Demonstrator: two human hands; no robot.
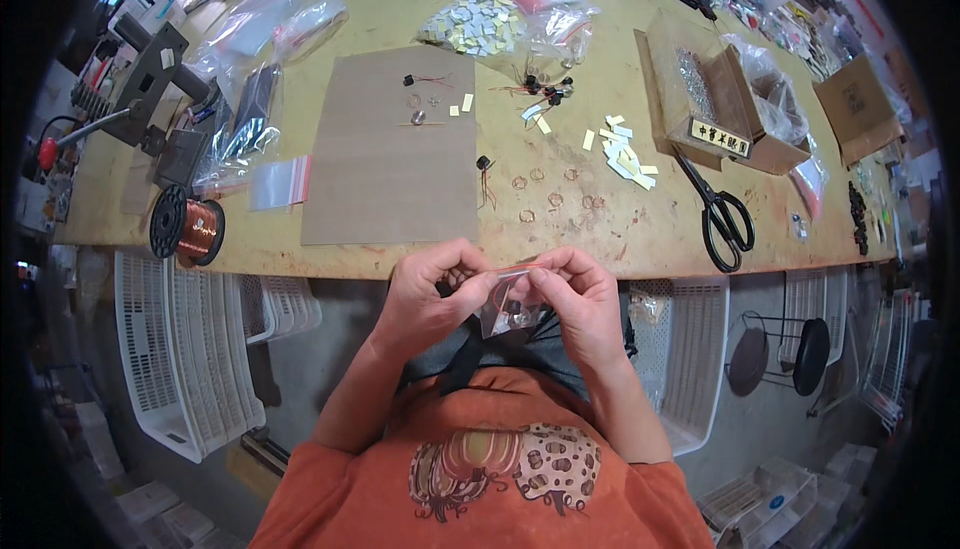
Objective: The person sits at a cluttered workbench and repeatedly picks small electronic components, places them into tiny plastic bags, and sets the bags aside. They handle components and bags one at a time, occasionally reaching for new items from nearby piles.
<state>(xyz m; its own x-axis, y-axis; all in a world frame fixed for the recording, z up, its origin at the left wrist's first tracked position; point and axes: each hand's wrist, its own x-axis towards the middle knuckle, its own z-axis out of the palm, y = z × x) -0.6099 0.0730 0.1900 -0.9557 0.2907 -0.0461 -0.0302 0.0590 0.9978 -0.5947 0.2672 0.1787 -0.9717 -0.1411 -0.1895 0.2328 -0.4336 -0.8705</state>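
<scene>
A small clear zip bag (513, 315) with a red-edged top hangs between my hands in front of the table edge. Small dark and silvery parts show through its plastic. My left hand (432, 291) pinches one end of the top edge, and my right hand (580, 301) pinches the other. Just beyond them lies a grey-brown cardboard sheet (385, 184). On it are a small black part with red wires (409, 81), a round silvery piece (418, 118), a thin wooden stick and two pale yellow tabs. Another black wired part (484, 163) rests beside the sheet.
Copper wire rings (556, 201) and a pile of pale tabs (626, 157) lie to the right, near black-handled scissors (724, 221). A copper wire spool (190, 227) and a metal press (150, 89) stand left. Open boxes (700, 79) occupy the far right; white crates (185, 349) sit below.
</scene>
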